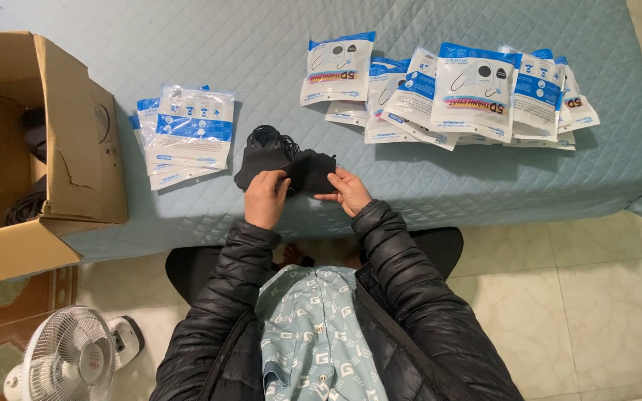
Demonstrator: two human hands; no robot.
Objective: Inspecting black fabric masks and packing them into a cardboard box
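Note:
A small stack of black face masks [302, 165] lies at the near edge of a blue quilted bed [440, 178], with their ear loops bunched behind [269, 137]. My left hand [265, 197] pinches the left part of the stack. On the right end of the stack rests my right hand [347, 189], its fingers gripping the masks. Both arms wear black puffer sleeves.
A pile of flat white-and-blue pouches [187, 134] lies left of the masks. Several filled pouches [447, 93] are spread at the back right. An open cardboard box [46, 156] with dark contents stands at the left. A white fan [68, 356] is on the tiled floor.

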